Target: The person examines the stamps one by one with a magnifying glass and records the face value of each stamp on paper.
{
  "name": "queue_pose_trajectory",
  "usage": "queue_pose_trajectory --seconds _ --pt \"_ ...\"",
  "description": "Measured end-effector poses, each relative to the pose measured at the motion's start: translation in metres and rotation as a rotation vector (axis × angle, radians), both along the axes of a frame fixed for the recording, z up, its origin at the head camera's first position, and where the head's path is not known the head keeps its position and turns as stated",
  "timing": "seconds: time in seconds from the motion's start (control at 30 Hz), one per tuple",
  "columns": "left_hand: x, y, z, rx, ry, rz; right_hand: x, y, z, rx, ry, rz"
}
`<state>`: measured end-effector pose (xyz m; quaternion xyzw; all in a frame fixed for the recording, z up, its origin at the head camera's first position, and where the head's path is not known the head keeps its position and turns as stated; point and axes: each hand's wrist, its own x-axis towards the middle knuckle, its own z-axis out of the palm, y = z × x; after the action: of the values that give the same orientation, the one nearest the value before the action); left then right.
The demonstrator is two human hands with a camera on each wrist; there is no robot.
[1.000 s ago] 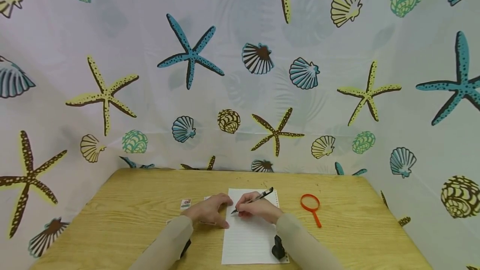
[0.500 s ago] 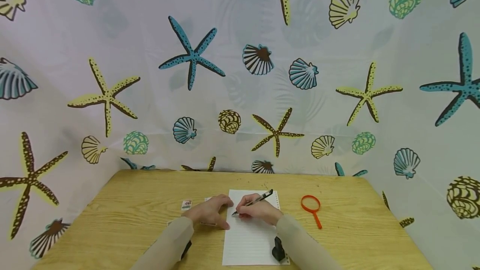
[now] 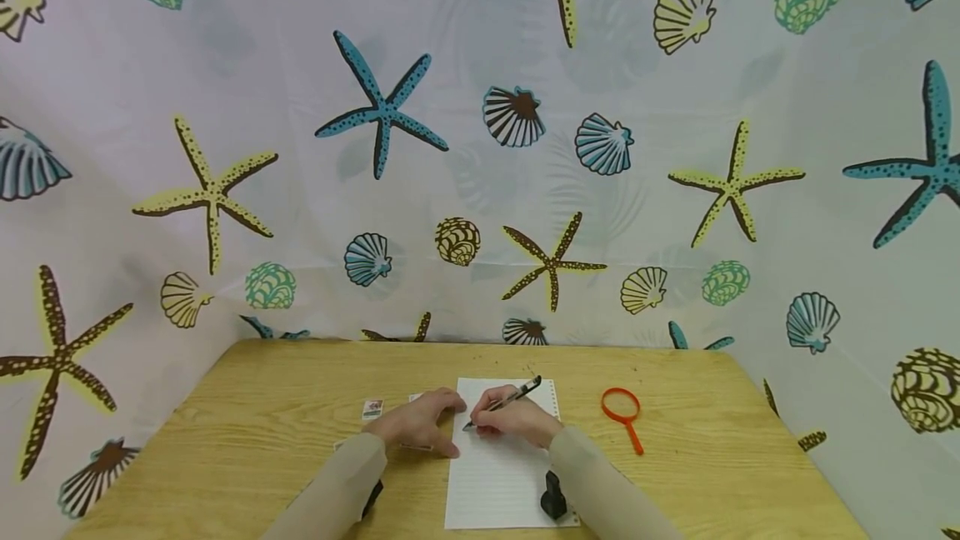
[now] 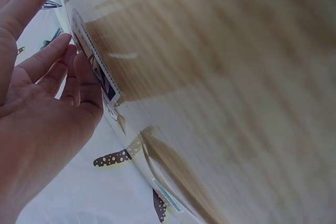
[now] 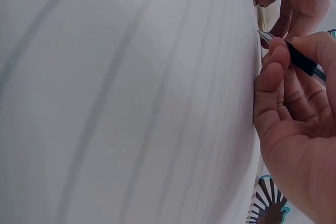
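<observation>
Pen (image 3: 519, 393) pinched in the right hand (image 3: 516, 420), tip at the upper left of the lined paper (image 3: 495, 482); the left hand (image 3: 422, 421), thumb and fingers spread, rests at the paper's left edge, gripping nothing.

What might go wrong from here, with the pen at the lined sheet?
The lined sheet might skew if the left hand at its edge shifts. That hand could also nudge the small stamp-like pieces around it. The pen, its tip near that edge, may stray off.
</observation>
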<state>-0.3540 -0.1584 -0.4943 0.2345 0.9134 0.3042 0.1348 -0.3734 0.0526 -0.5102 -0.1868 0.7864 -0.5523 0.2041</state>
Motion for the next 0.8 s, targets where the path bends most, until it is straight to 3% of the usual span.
queue_pose_trajectory --seconds 0.8 --pt "0.0003 -0.0005 0.0014 0.006 -0.021 0.008 -0.0008 0.002 0.0031 0.003 -0.002 0.026"
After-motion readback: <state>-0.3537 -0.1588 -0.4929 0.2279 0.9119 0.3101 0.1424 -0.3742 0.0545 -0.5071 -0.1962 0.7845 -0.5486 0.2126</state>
